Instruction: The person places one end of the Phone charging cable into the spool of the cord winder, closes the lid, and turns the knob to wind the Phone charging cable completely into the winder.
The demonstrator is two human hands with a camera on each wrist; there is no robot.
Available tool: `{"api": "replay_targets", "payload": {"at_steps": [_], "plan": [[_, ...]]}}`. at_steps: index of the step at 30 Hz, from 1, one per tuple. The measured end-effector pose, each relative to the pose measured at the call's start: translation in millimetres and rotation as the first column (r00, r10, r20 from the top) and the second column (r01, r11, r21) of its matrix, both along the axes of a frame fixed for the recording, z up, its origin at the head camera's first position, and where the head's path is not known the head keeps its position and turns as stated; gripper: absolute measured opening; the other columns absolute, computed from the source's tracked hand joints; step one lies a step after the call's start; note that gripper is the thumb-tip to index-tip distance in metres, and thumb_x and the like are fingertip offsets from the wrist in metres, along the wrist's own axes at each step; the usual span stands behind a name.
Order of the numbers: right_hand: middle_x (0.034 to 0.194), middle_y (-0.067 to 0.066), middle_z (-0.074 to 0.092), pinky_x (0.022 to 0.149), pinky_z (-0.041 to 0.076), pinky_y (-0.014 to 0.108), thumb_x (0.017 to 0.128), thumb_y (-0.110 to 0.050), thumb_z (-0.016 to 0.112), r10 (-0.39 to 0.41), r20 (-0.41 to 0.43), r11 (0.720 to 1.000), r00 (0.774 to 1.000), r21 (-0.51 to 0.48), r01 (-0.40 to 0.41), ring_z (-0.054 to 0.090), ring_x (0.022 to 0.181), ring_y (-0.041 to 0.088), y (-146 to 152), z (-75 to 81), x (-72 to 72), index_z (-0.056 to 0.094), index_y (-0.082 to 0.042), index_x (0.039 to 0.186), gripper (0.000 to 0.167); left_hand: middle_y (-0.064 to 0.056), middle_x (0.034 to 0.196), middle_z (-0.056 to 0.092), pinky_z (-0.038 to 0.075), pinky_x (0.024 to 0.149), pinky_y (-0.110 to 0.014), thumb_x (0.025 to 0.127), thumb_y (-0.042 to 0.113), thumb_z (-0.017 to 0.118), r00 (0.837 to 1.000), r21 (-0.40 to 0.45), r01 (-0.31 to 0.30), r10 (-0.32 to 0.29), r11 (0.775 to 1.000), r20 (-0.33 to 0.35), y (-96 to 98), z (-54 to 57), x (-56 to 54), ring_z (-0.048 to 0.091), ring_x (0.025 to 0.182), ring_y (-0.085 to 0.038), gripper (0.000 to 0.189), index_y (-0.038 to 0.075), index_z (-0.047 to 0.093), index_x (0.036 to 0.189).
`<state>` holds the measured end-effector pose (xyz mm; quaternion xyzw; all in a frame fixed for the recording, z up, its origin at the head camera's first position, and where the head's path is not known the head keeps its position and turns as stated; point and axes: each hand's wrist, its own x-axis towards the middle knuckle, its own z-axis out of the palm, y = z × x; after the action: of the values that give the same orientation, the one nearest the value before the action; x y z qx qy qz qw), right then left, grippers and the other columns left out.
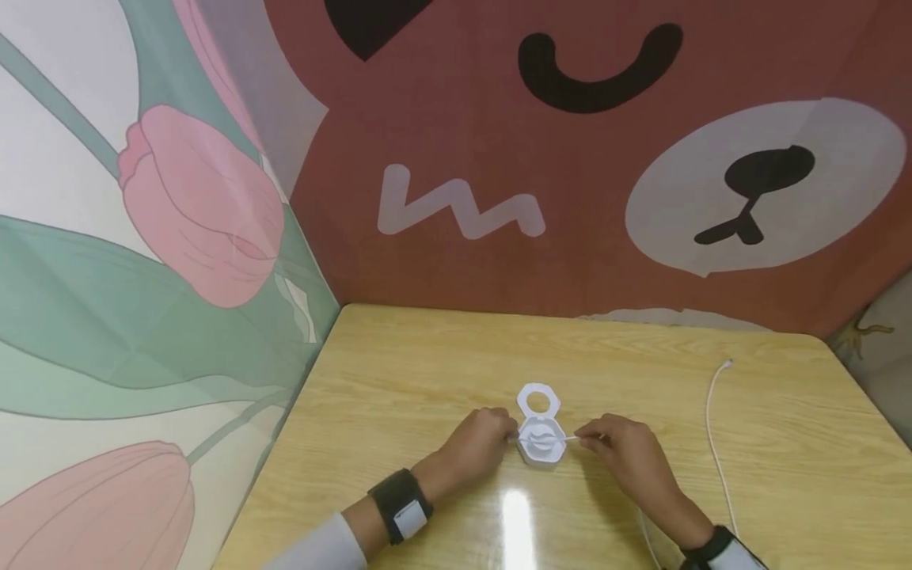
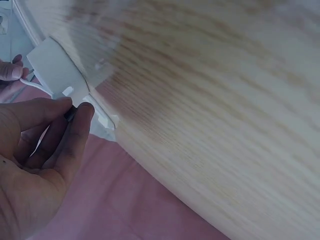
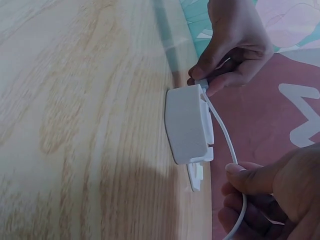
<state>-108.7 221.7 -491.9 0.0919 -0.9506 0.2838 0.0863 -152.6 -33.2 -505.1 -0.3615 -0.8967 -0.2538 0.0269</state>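
A small white hexagonal case stands on the table, its lid with a round hole swung back behind it. Inside the case sits a round white spool-like piece. One white cable stretches across the top of the case. At the case's left side my left hand pinches the cable's end connector between thumb and fingers. On the other side, my right hand grips the cable between thumb and index finger. From there the cable hangs down past the curled fingers in the right wrist view.
The rest of the cable lies along the right of the wooden table, its far connector pointing at the back edge. Printed cloths hang behind the table and at its left.
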Motion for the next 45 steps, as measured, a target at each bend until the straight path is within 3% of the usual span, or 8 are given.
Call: {"api": "replay_targets", "payload": {"at_steps": [5,16,23,31,41,45], "plan": [[0.08,-0.007,0.071,0.054,0.044,0.018,0.085,-0.014,0.082,-0.011,0.007,1.0,1.0,0.014,0.01,0.052,0.064,-0.002,-2,-0.2,0.1,0.08,-0.016,0.09,0.006,0.003,0.074,0.062,0.043,0.058,-0.006,0.093,0.001,0.07,1.0,-0.02,0.014,-0.015,1.0,-0.024,0.3,-2.7,1.4,0.051,0.065,0.002,0.01,0.006,0.077,0.087],[0.08,-0.006,0.071,0.054,0.043,0.018,0.084,-0.015,0.084,-0.024,-0.053,0.999,0.998,0.037,0.026,0.052,0.063,0.0,-10,-0.4,-3.0,0.08,-0.016,0.087,0.006,0.004,0.074,0.059,0.041,0.054,-0.01,0.093,0.002,0.066,0.989,-0.099,-0.005,-0.01,0.995,-0.144,1.8,-6.8,2.4,0.048,0.063,0.0,0.014,0.011,0.076,0.088],[0.081,-0.004,0.072,0.054,0.045,0.018,0.083,-0.012,0.084,-0.024,-0.081,0.998,0.996,0.052,0.028,0.055,0.064,0.002,-12,-2.6,-3.1,0.079,-0.015,0.088,0.007,0.002,0.08,0.065,0.048,0.059,-0.011,0.084,-0.007,0.067,0.991,-0.091,-0.027,0.015,0.996,-0.13,-0.4,-6.8,4.5,0.06,0.069,-0.003,0.023,0.011,0.077,0.094],[0.081,-0.006,0.072,0.054,0.043,0.019,0.083,-0.016,0.084,-0.024,-0.08,0.998,0.996,0.063,0.029,0.054,0.064,0.002,-14,-5.4,-6.3,0.079,-0.016,0.087,0.007,0.003,0.079,0.063,0.048,0.058,-0.013,0.086,-0.005,0.068,0.987,-0.129,-0.047,0.026,0.991,-0.159,-2.3,-5.2,0.7,0.059,0.069,-0.004,0.021,0.013,0.076,0.094],[0.08,-0.006,0.072,0.053,0.041,0.019,0.082,-0.015,0.086,-0.018,-0.094,0.998,0.995,0.051,0.023,0.052,0.063,0.001,-15,-5.3,-6.4,0.079,-0.017,0.086,0.008,0.001,0.079,0.064,0.048,0.057,-0.015,0.087,-0.004,0.067,0.992,-0.17,-0.042,0.02,0.984,-0.126,-1.0,-6.1,-1.4,0.059,0.069,-0.006,0.019,0.012,0.075,0.094],[0.08,-0.006,0.071,0.054,0.043,0.019,0.082,-0.016,0.086,-0.024,-0.081,0.998,0.996,0.058,0.029,0.054,0.065,0.002,-15,-6.7,-7.4,0.079,-0.017,0.086,0.007,0.0,0.086,0.067,0.05,0.061,-0.014,0.088,0.0,0.069,0.993,-0.169,-0.04,0.021,0.985,-0.117,2.4,-5.5,-1.4,0.062,0.073,-0.007,0.019,0.009,0.074,0.104]]}}
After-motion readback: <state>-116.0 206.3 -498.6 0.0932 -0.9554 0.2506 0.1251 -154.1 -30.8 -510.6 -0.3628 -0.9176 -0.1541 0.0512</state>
